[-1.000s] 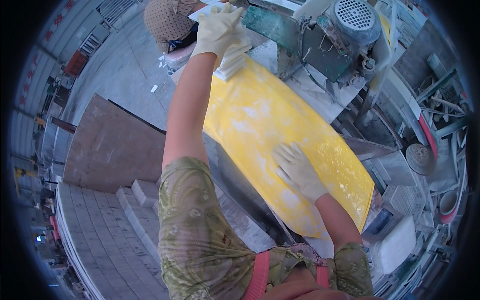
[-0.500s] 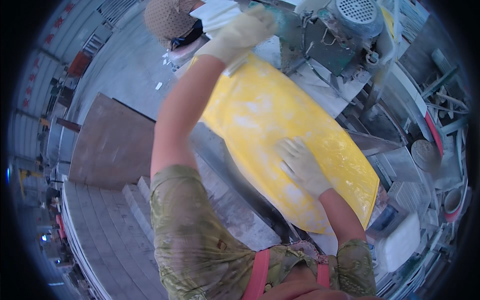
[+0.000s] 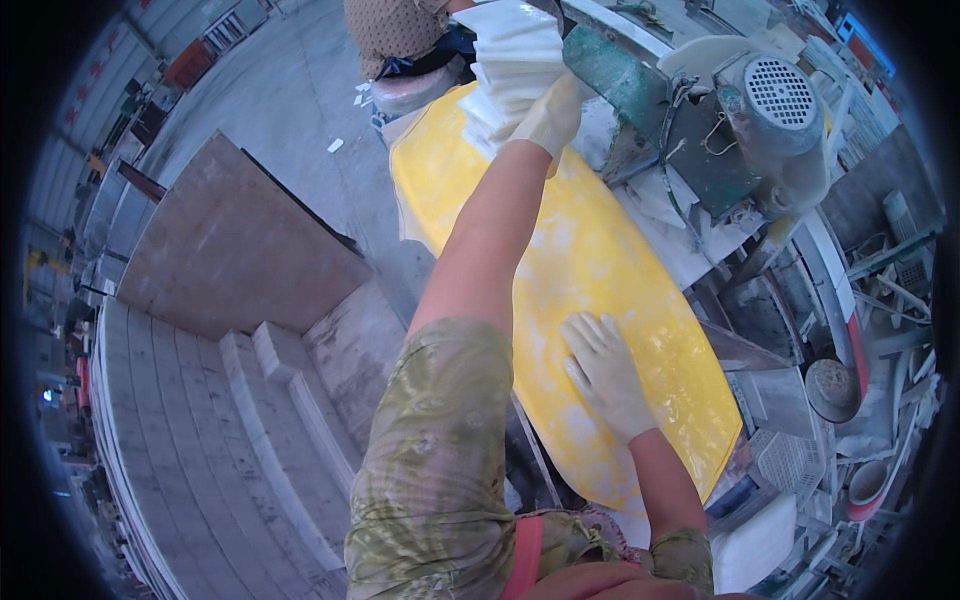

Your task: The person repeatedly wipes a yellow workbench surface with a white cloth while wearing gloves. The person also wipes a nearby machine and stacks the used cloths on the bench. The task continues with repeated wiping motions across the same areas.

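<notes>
A yellow plastic-covered surface, smeared with white powder, stretches from far left to near right in front of me. My right hand, in a pale glove, rests on it with the fingers stretched out and holds nothing. At its far end stands an uneven stack of thin white pieces, with more slanting down below it. My left hand, gloved alike, is at the right side of that stack and seems to touch it. Its fingers are partly hidden, so I cannot tell its grip.
Another person in a dotted top sits beyond the far end. To the right stands a dusty machine with a round motor cover. A brown board leans at the left, behind long grey slabs. Scrap and a round pan lie right.
The view has shifted, showing more of the stack and the machine. My left hand has drawn in from above the stack to its right side. My right hand stays on the yellow surface.
</notes>
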`<action>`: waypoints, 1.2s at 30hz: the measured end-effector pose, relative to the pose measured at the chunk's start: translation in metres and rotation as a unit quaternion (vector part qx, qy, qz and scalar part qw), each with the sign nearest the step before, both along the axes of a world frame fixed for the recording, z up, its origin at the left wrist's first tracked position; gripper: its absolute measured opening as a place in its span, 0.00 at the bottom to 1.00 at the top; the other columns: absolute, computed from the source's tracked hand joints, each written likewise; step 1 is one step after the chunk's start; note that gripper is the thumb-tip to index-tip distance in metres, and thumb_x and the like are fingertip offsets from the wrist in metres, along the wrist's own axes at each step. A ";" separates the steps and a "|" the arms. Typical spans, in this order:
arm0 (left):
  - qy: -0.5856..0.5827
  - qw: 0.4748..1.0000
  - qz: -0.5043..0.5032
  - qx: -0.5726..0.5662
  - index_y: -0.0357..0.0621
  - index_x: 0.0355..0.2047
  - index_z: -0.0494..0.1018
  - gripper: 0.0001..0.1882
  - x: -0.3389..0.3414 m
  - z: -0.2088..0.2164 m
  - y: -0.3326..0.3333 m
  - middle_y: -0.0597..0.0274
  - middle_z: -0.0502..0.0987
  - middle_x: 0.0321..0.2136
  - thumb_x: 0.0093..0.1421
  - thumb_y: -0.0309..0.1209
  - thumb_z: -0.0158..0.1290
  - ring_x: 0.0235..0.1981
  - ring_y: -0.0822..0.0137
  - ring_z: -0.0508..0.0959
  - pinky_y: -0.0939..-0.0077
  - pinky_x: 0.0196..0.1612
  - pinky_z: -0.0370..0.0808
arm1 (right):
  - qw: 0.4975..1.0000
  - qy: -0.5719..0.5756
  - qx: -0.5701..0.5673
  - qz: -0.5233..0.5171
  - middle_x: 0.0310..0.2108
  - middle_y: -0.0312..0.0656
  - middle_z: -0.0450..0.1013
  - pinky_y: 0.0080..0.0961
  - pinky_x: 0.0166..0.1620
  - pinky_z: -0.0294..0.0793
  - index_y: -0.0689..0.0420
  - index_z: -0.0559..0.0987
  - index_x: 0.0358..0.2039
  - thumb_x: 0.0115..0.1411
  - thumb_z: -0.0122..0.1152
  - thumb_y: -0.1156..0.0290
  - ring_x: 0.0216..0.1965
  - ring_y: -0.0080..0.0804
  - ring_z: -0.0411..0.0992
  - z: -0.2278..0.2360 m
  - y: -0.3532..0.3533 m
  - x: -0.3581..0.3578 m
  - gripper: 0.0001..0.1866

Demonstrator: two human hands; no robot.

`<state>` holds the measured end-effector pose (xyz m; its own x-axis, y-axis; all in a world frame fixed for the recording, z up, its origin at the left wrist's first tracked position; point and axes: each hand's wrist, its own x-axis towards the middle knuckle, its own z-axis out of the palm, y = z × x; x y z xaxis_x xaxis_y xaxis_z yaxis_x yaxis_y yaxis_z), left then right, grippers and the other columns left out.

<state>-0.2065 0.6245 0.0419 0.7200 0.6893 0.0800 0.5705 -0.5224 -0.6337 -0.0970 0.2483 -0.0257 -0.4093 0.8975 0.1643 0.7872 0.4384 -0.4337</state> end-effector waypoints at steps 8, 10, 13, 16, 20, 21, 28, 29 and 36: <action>-0.494 0.849 0.027 -0.187 0.38 0.52 0.72 0.16 0.010 -0.015 0.020 0.47 0.79 0.50 0.69 0.28 0.41 0.53 0.53 0.77 0.60 0.60 0.70 | 1.000 -0.016 0.026 -0.006 0.61 0.52 0.69 0.47 0.71 0.54 0.66 0.73 0.58 0.67 0.51 0.67 0.66 0.46 0.62 0.002 0.001 -0.002 0.22; -0.262 0.958 0.065 -0.102 0.36 0.51 0.72 0.15 0.010 -0.006 0.018 0.45 0.78 0.50 0.67 0.27 0.43 0.53 0.53 0.77 0.62 0.59 0.71 | 1.000 -0.017 0.010 -0.004 0.63 0.52 0.68 0.48 0.72 0.52 0.64 0.71 0.60 0.67 0.53 0.67 0.67 0.47 0.61 0.001 0.001 -0.001 0.24; -0.425 0.888 0.068 -0.162 0.32 0.51 0.70 0.17 0.008 0.006 0.015 0.41 0.78 0.49 0.62 0.26 0.48 0.53 0.50 0.78 0.63 0.57 0.74 | 1.000 -0.016 0.003 -0.002 0.63 0.51 0.68 0.49 0.73 0.51 0.63 0.71 0.61 0.67 0.54 0.67 0.68 0.47 0.60 -0.001 0.002 0.000 0.25; -0.463 0.842 0.103 -0.259 0.35 0.52 0.71 0.19 0.005 0.010 0.019 0.43 0.76 0.52 0.67 0.34 0.41 0.56 0.53 0.75 0.64 0.59 0.70 | 1.000 -0.023 0.013 -0.005 0.63 0.51 0.68 0.48 0.72 0.52 0.63 0.71 0.61 0.66 0.55 0.67 0.68 0.47 0.61 -0.004 0.001 0.000 0.25; -0.383 0.900 0.095 -0.185 0.40 0.50 0.74 0.18 0.004 0.009 0.027 0.48 0.78 0.51 0.67 0.34 0.42 0.55 0.56 0.76 0.63 0.58 0.70 | 0.999 -0.031 0.014 -0.007 0.63 0.50 0.68 0.48 0.72 0.52 0.63 0.71 0.61 0.66 0.56 0.67 0.67 0.47 0.62 -0.006 0.002 0.001 0.25; -0.338 0.922 0.096 -0.161 0.41 0.50 0.74 0.17 0.005 0.010 0.028 0.49 0.78 0.51 0.68 0.35 0.42 0.54 0.57 0.76 0.63 0.58 0.70 | 0.999 -0.031 0.015 -0.006 0.63 0.50 0.68 0.48 0.72 0.52 0.63 0.71 0.61 0.66 0.56 0.67 0.67 0.47 0.62 -0.006 0.002 0.001 0.25; 0.142 0.989 -0.001 -0.031 0.52 0.44 0.80 0.13 0.009 0.046 -0.009 0.61 0.81 0.48 0.68 0.35 0.46 0.50 0.66 0.78 0.61 0.55 0.72 | 1.000 -0.007 0.009 -0.002 0.63 0.51 0.68 0.48 0.72 0.52 0.62 0.71 0.61 0.66 0.55 0.67 0.67 0.49 0.61 -0.004 0.000 0.003 0.24; 0.107 0.991 -0.075 -0.004 0.49 0.41 0.80 0.11 0.002 0.051 -0.024 0.60 0.82 0.44 0.65 0.32 0.48 0.46 0.64 0.79 0.62 0.54 0.73 | 1.000 -0.002 0.008 0.000 0.63 0.51 0.68 0.48 0.72 0.52 0.62 0.71 0.61 0.66 0.55 0.67 0.67 0.49 0.61 -0.004 -0.001 0.003 0.24; -0.395 0.914 -0.062 0.063 0.43 0.51 0.73 0.25 -0.052 0.112 -0.067 0.54 0.80 0.47 0.53 0.36 0.61 0.52 0.54 0.78 0.62 0.60 0.70 | 0.999 -0.006 0.036 -0.003 0.63 0.52 0.68 0.48 0.72 0.53 0.64 0.71 0.61 0.68 0.53 0.66 0.67 0.49 0.61 -0.012 -0.005 0.003 0.24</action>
